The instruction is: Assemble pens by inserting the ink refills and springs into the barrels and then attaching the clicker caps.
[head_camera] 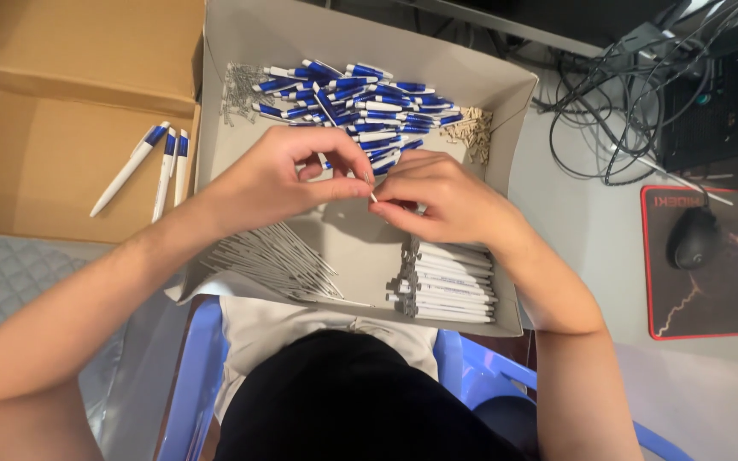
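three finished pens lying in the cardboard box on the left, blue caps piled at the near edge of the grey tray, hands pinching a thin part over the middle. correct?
One slip: the head view shows the blue caps piled at the far edge of the grey tray, not the near one. The three finished pens do lie in the cardboard box, and the left hand and right hand pinch a thin part.

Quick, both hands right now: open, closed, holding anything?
Left hand: closed, fingertips pinching one end of a thin pen refill over the grey box.
Right hand: closed, pinching the other end of the same refill.
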